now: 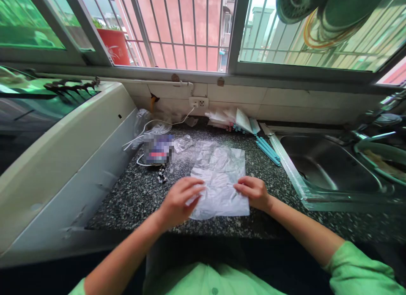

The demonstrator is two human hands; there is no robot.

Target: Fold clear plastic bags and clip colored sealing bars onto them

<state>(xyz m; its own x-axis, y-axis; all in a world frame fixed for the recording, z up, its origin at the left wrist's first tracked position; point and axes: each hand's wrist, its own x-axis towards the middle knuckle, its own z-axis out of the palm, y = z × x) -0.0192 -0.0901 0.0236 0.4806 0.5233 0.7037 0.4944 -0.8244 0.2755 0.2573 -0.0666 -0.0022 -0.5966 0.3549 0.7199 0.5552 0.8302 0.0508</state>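
Note:
A thin, wrinkled clear plastic bag (218, 170) lies spread flat on the speckled dark countertop (127, 206). My left hand (181, 200) is at the bag's left edge, its fingers curved over the plastic and the thumb apart from them. On the opposite edge, my right hand (255, 192) has thumb and fingers closed on the plastic. Both hands are below the bag's middle, towards the front of the counter. Whether the left fingertips press on the bag or hover just over it is hard to see.
A blurred-out phone-like item (157, 149) with a white cable (147, 128) lies left. Blue clips (268, 151) and bagged packets (244, 119) are at the back right. A steel sink (330, 164) is to the right, a white-sided stove (95, 130) to the left.

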